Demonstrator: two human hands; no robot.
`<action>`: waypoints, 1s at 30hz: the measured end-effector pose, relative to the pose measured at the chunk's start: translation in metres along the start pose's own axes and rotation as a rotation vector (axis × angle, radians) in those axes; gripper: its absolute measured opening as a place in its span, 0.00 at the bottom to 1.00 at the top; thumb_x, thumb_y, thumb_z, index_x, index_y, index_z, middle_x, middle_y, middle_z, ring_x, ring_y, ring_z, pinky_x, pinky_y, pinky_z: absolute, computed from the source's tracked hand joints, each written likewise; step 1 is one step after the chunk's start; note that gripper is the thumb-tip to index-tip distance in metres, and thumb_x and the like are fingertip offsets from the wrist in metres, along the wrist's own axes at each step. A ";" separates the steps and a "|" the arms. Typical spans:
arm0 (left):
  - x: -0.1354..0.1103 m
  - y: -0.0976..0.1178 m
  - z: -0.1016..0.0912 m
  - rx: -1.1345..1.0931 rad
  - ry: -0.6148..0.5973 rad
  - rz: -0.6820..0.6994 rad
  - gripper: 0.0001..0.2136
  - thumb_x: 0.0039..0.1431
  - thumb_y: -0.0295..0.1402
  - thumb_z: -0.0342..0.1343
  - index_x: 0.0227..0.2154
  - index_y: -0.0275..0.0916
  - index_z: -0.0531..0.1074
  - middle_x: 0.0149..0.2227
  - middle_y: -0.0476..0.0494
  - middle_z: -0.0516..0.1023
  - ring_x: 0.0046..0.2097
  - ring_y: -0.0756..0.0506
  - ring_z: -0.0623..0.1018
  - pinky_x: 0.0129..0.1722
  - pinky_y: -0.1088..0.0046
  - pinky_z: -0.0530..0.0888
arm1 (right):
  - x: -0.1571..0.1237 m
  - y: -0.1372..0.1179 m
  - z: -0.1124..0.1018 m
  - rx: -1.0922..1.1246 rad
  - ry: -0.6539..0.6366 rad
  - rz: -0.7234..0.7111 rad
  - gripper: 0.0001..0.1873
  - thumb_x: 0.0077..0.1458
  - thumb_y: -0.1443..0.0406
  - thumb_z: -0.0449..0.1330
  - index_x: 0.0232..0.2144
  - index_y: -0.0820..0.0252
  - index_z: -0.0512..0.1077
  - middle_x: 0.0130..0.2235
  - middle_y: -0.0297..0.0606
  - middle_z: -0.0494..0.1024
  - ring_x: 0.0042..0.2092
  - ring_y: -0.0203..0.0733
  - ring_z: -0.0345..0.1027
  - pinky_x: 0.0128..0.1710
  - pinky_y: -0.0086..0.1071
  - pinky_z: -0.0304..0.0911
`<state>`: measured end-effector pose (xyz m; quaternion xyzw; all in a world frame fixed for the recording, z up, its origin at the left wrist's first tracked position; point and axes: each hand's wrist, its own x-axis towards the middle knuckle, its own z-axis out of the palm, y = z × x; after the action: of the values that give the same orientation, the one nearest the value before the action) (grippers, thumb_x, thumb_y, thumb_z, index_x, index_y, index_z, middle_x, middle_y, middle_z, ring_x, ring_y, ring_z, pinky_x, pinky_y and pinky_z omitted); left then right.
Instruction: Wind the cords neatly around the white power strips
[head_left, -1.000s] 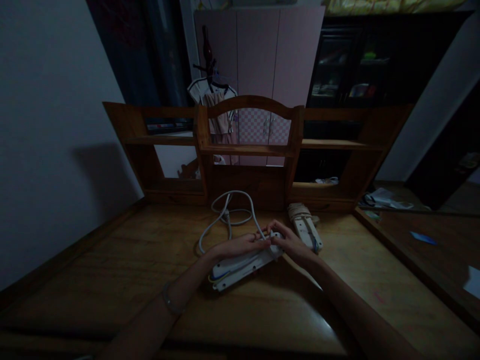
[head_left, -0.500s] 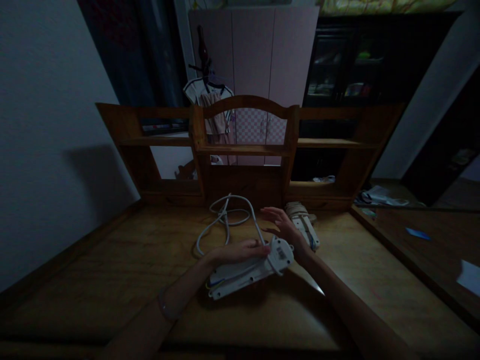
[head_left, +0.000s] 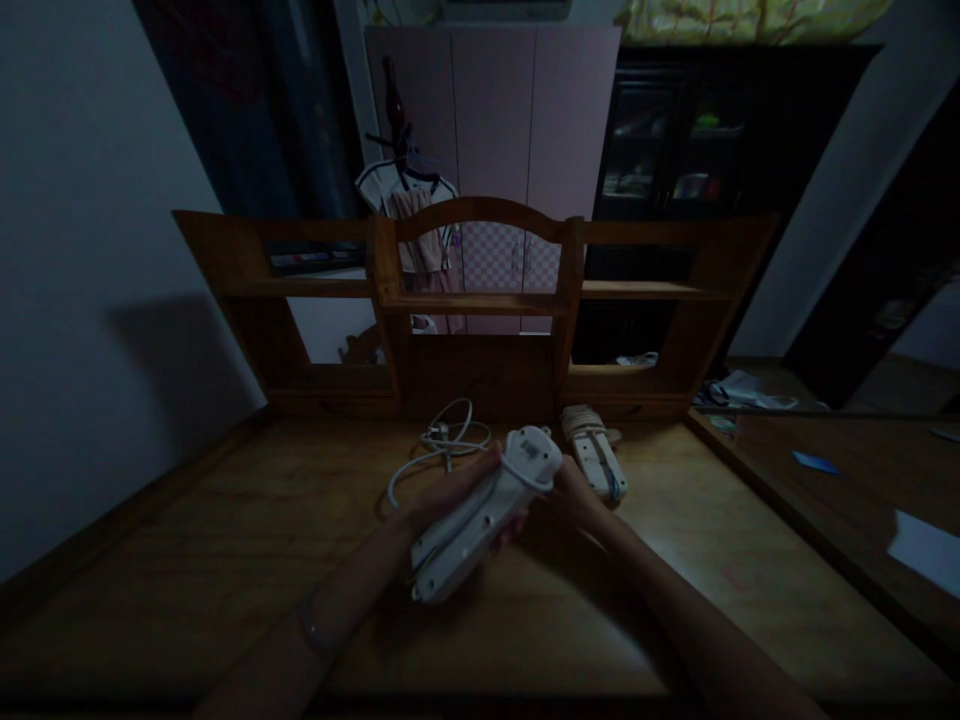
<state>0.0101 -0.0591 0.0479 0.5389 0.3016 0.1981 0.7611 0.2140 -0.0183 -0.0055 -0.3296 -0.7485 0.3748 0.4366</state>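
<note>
A white power strip (head_left: 469, 535) is tilted above the desk, its underside with screw holes and a label facing me. My left hand (head_left: 454, 490) is closed around its middle, with fingertips showing below the far edge. The white cord (head_left: 405, 470) passes round the strip's rounded end, and its rest lies looped on the desk with the plug (head_left: 437, 433). Behind that rounded end is my right hand (head_left: 574, 490), close against the strip. Its fingers are hidden, so I cannot see what they hold.
A second power strip (head_left: 600, 462), its cord wound round one end, lies on the wooden desk (head_left: 225, 560) to the right. A wooden shelf unit (head_left: 480, 302) stands along the back edge. On the lower surface at right are a blue card (head_left: 815, 462) and white paper (head_left: 926, 550).
My right hand, spread beside the strip before, has moved in behind its rounded end. The strip has turned more steeply, and the cord now wraps across that end. The view has shifted slightly.
</note>
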 end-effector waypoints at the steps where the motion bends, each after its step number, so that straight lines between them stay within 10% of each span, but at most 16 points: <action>1: -0.002 0.003 -0.004 -0.011 0.007 0.031 0.34 0.56 0.60 0.37 0.42 0.33 0.71 0.31 0.38 0.76 0.27 0.47 0.73 0.28 0.70 0.70 | 0.000 0.002 0.000 -0.036 0.017 -0.025 0.09 0.54 0.63 0.57 0.34 0.58 0.75 0.36 0.37 0.77 0.40 0.46 0.69 0.42 0.38 0.62; 8: 0.001 0.008 -0.025 0.267 0.131 0.224 0.23 0.45 0.41 0.64 0.42 0.35 0.67 0.31 0.43 0.76 0.28 0.47 0.76 0.29 0.71 0.71 | 0.006 -0.002 0.001 -0.094 0.041 -0.046 0.15 0.59 0.55 0.53 0.34 0.61 0.73 0.30 0.34 0.72 0.30 0.37 0.62 0.29 0.28 0.56; 21: 0.012 0.013 -0.023 0.847 1.041 0.567 0.26 0.48 0.45 0.61 0.48 0.42 0.63 0.42 0.45 0.76 0.42 0.43 0.77 0.40 0.72 0.70 | 0.010 -0.012 0.003 0.014 0.030 0.022 0.16 0.56 0.52 0.56 0.32 0.59 0.68 0.26 0.30 0.66 0.26 0.33 0.58 0.25 0.27 0.54; 30: 0.012 0.031 -0.014 0.868 1.264 0.740 0.24 0.51 0.41 0.60 0.50 0.42 0.61 0.44 0.45 0.75 0.42 0.46 0.77 0.39 0.75 0.71 | 0.025 -0.020 0.010 0.184 -0.001 -0.017 0.16 0.57 0.52 0.55 0.36 0.59 0.68 0.27 0.31 0.68 0.28 0.34 0.63 0.29 0.29 0.60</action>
<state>0.0101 -0.0309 0.0711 0.6352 0.5234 0.5646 0.0617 0.1913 -0.0111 0.0179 -0.2814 -0.7140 0.4384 0.4678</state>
